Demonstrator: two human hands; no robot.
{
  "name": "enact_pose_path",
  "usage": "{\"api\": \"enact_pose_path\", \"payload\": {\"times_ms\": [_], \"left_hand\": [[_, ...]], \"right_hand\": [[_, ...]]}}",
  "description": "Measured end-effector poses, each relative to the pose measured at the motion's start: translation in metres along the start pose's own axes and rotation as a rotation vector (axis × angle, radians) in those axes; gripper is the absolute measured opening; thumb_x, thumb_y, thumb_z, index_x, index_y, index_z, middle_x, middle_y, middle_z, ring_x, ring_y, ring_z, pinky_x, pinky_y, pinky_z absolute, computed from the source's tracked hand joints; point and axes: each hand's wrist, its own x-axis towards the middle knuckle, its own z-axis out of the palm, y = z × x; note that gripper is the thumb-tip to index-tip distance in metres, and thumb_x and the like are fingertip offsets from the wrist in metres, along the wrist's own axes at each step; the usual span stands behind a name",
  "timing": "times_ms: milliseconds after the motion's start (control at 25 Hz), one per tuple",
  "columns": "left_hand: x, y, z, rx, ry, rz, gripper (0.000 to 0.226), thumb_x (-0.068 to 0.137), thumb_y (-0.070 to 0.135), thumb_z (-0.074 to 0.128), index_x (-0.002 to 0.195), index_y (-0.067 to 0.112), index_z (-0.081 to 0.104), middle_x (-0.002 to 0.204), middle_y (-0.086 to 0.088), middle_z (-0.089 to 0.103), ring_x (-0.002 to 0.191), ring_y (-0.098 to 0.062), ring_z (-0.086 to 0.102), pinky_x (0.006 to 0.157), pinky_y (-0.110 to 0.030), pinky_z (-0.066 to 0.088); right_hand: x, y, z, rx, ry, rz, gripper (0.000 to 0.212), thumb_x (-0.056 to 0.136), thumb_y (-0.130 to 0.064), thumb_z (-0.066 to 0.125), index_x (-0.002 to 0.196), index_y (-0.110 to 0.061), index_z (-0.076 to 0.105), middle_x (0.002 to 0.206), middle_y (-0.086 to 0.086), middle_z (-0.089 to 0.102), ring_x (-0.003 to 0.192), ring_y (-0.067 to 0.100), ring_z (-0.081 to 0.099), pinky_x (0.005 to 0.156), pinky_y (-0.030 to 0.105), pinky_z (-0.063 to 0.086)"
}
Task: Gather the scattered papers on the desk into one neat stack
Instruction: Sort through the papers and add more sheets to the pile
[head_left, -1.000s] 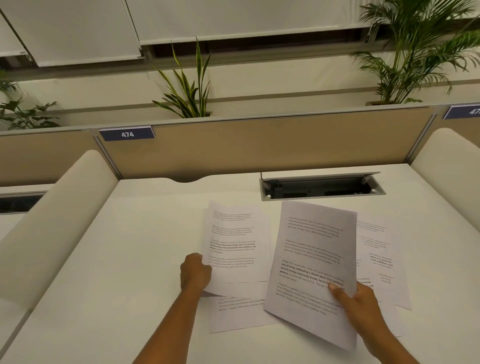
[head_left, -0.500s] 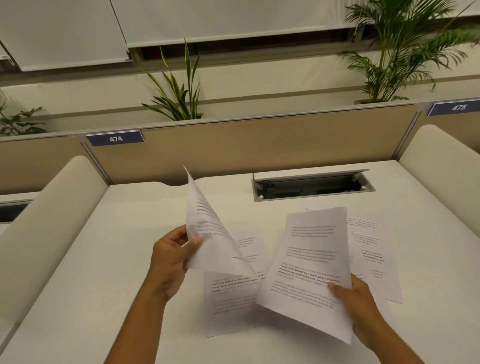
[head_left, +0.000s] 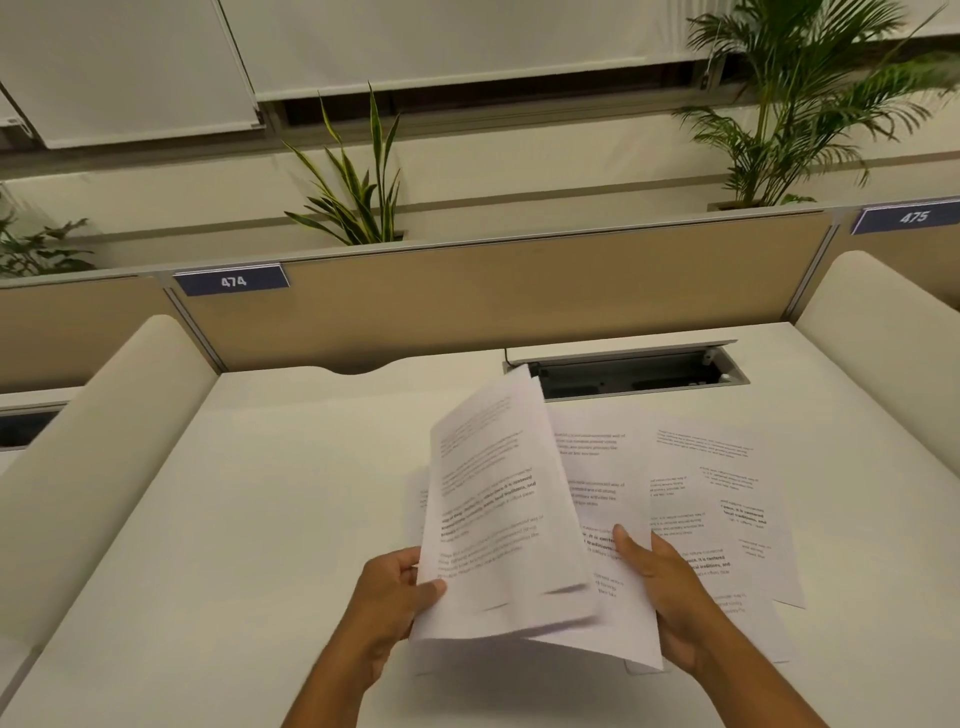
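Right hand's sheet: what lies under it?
Under the right hand and its sheet, more printed sheets lie overlapping on the desk. Their count is hidden.

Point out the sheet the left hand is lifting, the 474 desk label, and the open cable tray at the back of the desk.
lifted sheet (head_left: 493, 509), head view, middle of its printed face.
474 label (head_left: 232, 281), head view, on the number.
cable tray (head_left: 631, 375), head view, its dark opening.
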Motion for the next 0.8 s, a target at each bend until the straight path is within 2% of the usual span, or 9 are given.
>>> {"api": "enact_pose_path", "payload": {"times_ms": [80, 200, 360, 440, 520, 640, 720, 760, 800], "left_hand": [[-0.005, 0.002, 0.001, 0.053, -0.035, 0.052, 0.032, 0.098, 0.007, 0.07, 0.119, 0.031, 0.075, 0.117, 0.007, 0.082, 0.106, -0.023, 0.078, 0.081, -0.036, 0.068], [-0.007, 0.002, 0.002, 0.037, -0.007, 0.09, 0.028, 0.099, 0.008, 0.068, 0.116, 0.029, 0.076, 0.116, 0.009, 0.082, 0.109, -0.022, 0.077, 0.086, -0.033, 0.064], [-0.01, -0.001, 0.017, -0.015, -0.042, 0.058, 0.023, 0.105, 0.015, 0.061, 0.122, 0.026, 0.071, 0.123, 0.008, 0.08, 0.112, -0.023, 0.076, 0.096, -0.043, 0.063], [-0.01, -0.005, 0.027, -0.02, -0.065, 0.046, 0.031, 0.104, 0.013, 0.061, 0.128, 0.033, 0.065, 0.128, 0.01, 0.076, 0.114, -0.022, 0.075, 0.101, -0.046, 0.062], [-0.011, -0.009, 0.038, 0.022, -0.114, 0.051, 0.042, 0.101, 0.009, 0.064, 0.132, 0.036, 0.063, 0.128, 0.013, 0.076, 0.115, -0.018, 0.074, 0.102, -0.044, 0.062], [-0.01, -0.015, 0.049, 0.1, -0.156, 0.042, 0.038, 0.097, 0.012, 0.07, 0.128, 0.034, 0.066, 0.125, 0.014, 0.078, 0.113, -0.012, 0.075, 0.104, -0.041, 0.062], [-0.005, -0.019, 0.051, 0.135, -0.069, 0.072, 0.025, 0.097, 0.026, 0.073, 0.122, 0.03, 0.07, 0.124, 0.007, 0.078, 0.11, -0.013, 0.074, 0.101, -0.036, 0.062], [0.003, -0.022, 0.052, 0.2, 0.063, 0.085, 0.027, 0.096, 0.035, 0.073, 0.122, 0.026, 0.07, 0.127, 0.002, 0.075, 0.112, -0.017, 0.072, 0.1, -0.036, 0.06], [0.013, -0.026, 0.051, 0.308, 0.231, 0.082, 0.038, 0.095, 0.043, 0.073, 0.128, 0.024, 0.067, 0.133, -0.003, 0.069, 0.118, -0.021, 0.067, 0.101, -0.038, 0.058]], "right_hand": [[-0.003, -0.003, 0.003, -0.045, -0.002, -0.022, 0.03, 0.105, -0.036, 0.052, 0.13, -0.025, 0.065, 0.119, 0.008, 0.08, 0.105, 0.035, 0.078, 0.092, 0.059, 0.06], [-0.006, -0.003, 0.006, -0.071, 0.0, -0.044, 0.032, 0.104, -0.048, 0.045, 0.123, -0.033, 0.066, 0.113, 0.001, 0.082, 0.1, 0.03, 0.08, 0.087, 0.054, 0.062], [-0.005, 0.002, 0.007, -0.06, -0.022, -0.087, 0.035, 0.1, -0.054, 0.043, 0.123, -0.039, 0.065, 0.115, -0.009, 0.081, 0.105, 0.025, 0.079, 0.091, 0.052, 0.062], [-0.005, 0.003, 0.007, -0.083, -0.053, -0.1, 0.033, 0.103, -0.049, 0.045, 0.126, -0.036, 0.065, 0.12, -0.006, 0.08, 0.107, 0.026, 0.078, 0.094, 0.054, 0.062], [-0.003, 0.004, 0.003, -0.155, -0.087, -0.092, 0.029, 0.104, -0.035, 0.055, 0.131, -0.028, 0.063, 0.123, 0.001, 0.079, 0.109, 0.03, 0.077, 0.098, 0.058, 0.059], [0.001, 0.008, -0.008, -0.296, -0.067, -0.079, 0.035, 0.103, -0.012, 0.062, 0.136, -0.022, 0.061, 0.12, 0.005, 0.08, 0.105, 0.032, 0.078, 0.096, 0.06, 0.059], [0.003, 0.007, -0.017, -0.309, -0.019, -0.072, 0.037, 0.102, -0.008, 0.062, 0.136, -0.023, 0.061, 0.119, 0.006, 0.08, 0.104, 0.034, 0.078, 0.093, 0.061, 0.06], [0.002, 0.005, -0.021, -0.296, -0.004, -0.071, 0.037, 0.101, -0.007, 0.062, 0.135, -0.024, 0.062, 0.118, 0.007, 0.08, 0.103, 0.035, 0.078, 0.092, 0.061, 0.061], [0.002, 0.003, -0.026, -0.28, 0.006, -0.07, 0.037, 0.101, -0.007, 0.062, 0.134, -0.025, 0.062, 0.118, 0.008, 0.08, 0.103, 0.037, 0.078, 0.091, 0.062, 0.061]]}}
